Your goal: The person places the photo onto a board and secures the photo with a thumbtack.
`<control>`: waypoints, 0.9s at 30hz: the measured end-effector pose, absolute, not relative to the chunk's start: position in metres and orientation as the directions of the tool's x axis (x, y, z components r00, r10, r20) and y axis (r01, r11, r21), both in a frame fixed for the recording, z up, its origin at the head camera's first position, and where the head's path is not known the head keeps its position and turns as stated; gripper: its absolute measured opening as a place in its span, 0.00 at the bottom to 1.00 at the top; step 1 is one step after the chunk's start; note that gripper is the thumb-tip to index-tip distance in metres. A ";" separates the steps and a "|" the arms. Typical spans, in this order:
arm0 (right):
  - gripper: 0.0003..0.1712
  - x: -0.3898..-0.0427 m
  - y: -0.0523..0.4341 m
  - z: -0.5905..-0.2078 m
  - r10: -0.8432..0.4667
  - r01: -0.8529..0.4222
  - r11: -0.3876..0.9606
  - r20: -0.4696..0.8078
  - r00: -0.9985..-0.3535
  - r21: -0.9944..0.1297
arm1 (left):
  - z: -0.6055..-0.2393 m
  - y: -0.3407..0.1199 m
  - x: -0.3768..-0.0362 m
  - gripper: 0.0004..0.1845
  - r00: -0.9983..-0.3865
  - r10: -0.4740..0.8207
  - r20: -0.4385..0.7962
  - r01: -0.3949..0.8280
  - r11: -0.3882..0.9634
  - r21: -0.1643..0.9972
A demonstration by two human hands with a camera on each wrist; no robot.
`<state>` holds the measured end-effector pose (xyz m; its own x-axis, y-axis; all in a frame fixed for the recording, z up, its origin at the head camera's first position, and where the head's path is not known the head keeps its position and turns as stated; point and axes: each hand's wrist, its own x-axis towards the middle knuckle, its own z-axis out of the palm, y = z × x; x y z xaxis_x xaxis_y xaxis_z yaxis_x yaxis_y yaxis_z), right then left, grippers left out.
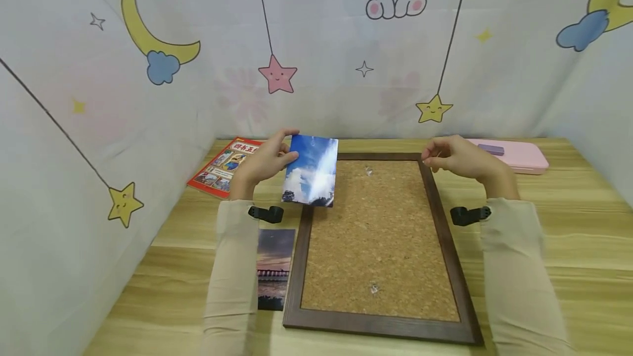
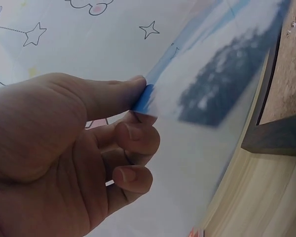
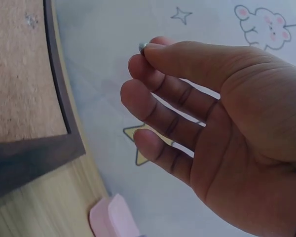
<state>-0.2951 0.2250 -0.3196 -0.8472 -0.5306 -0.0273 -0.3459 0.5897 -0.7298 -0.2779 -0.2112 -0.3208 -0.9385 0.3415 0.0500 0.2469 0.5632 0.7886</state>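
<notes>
My left hand (image 1: 267, 161) pinches a photo of blue sky and clouds (image 1: 311, 172) by its left edge, thumb in front and fingers behind. The photo is held up over the top left corner of a cork board (image 1: 378, 235) in a dark wooden frame. Between thumb and forefinger my right hand (image 1: 457, 158) pinches a small shiny push pin (image 3: 142, 48), mostly hidden by the fingertips. That hand is above the board's top right corner, its other fingers loosely bent. Clear push pins (image 1: 368, 171) show near the board's top and bottom.
A sunset photo with a pier (image 1: 274, 268) lies left of the frame, partly under my left sleeve. At the back left is a red picture book (image 1: 217, 172). A pink case (image 1: 529, 155) lies at the back right, near a patterned curtain (image 1: 336, 32).
</notes>
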 end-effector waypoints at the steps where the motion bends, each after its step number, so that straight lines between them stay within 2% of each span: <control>1: 0.09 -0.296 0.223 -0.319 -0.528 -0.346 0.589 -0.023 -0.849 -0.730 | -0.322 -0.210 -0.279 0.29 -0.937 0.344 0.054 0.249 0.552 0.796; 12: 0.12 -0.309 0.204 -0.320 -0.513 -0.312 0.565 -0.029 -0.858 -0.763 | -0.336 -0.195 -0.285 0.28 -0.938 0.339 0.068 0.241 0.501 0.831; 27: 0.09 -0.320 0.189 -0.325 -0.493 -0.309 0.525 0.012 -0.870 -0.793 | -0.350 -0.158 -0.297 0.28 -0.905 0.424 0.020 0.226 0.440 0.869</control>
